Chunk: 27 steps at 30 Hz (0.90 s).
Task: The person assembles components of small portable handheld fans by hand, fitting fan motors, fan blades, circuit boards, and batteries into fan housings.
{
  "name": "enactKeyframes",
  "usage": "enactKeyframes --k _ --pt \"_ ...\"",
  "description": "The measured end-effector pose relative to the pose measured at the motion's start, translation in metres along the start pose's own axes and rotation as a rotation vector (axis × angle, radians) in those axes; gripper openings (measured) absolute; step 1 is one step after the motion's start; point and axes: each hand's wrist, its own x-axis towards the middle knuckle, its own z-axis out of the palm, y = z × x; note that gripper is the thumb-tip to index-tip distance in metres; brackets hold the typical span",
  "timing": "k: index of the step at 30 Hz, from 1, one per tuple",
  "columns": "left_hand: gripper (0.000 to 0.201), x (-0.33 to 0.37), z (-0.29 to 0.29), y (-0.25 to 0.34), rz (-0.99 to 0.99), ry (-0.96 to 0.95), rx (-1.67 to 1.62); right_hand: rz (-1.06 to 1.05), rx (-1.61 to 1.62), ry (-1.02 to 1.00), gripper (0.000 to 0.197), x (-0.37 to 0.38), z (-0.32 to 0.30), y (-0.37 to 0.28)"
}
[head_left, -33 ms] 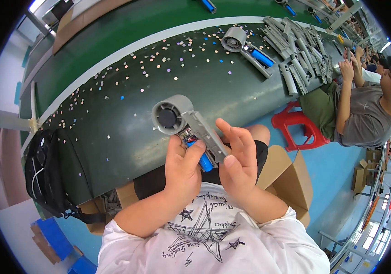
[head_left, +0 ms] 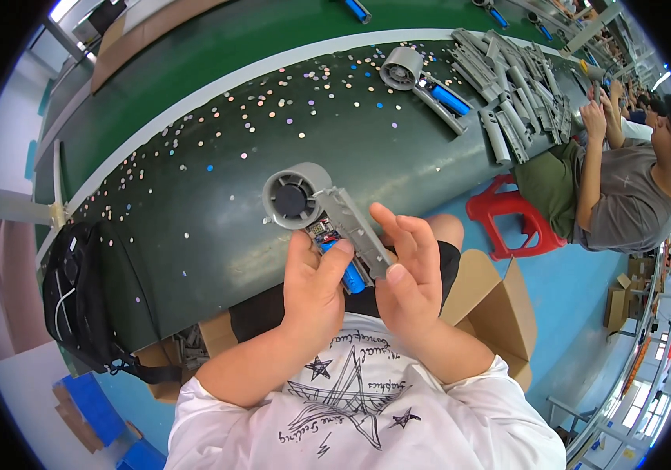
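Note:
Over the near edge of the workbench I hold a grey handheld fan (head_left: 295, 196) with a round head and an opened handle. My left hand (head_left: 313, 274) grips the handle, its thumb pressed on the blue battery (head_left: 351, 276). A small circuit board (head_left: 321, 230) with wires shows above that thumb. Along the handle's right side, a long grey handle cover (head_left: 353, 229) stands tilted away from the inner parts. The thumb of my right hand (head_left: 414, 274) touches the cover's lower end, while its upper fingers stretch out; its grip underneath is partly hidden.
Another fan with a blue battery (head_left: 402, 69) lies on the dark green workbench (head_left: 233, 196), beside a pile of grey handle shells (head_left: 508, 86). Small round dots are scattered there. A black backpack (head_left: 77, 298) is at left, an open cardboard box (head_left: 500, 313) at right. A co-worker sits near a red stool (head_left: 508, 215).
The handle cover has turned slightly, showing more of its broad face and more of the circuit board. Both hands stay in nearly the same place.

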Motion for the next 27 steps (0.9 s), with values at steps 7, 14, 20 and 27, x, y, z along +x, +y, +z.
enactKeyframes --k 7,14,20,27 --pt "0.032 0.010 -0.010 0.000 0.028 0.010 0.169 0.016 0.107 0.034 0.051 0.004 -0.006 -0.004" --pt "0.031 0.008 -0.012 0.009 -0.028 -0.034 0.001 -0.126 -0.123 -0.040 0.047 0.001 -0.022 -0.009" --pt "0.034 0.010 -0.011 0.007 -0.016 -0.025 0.180 -0.114 -0.117 -0.019 0.046 0.001 -0.025 -0.008" --pt "0.035 0.008 -0.011 0.009 0.034 -0.071 0.173 -0.087 -0.243 0.024 0.042 -0.004 -0.017 -0.013"
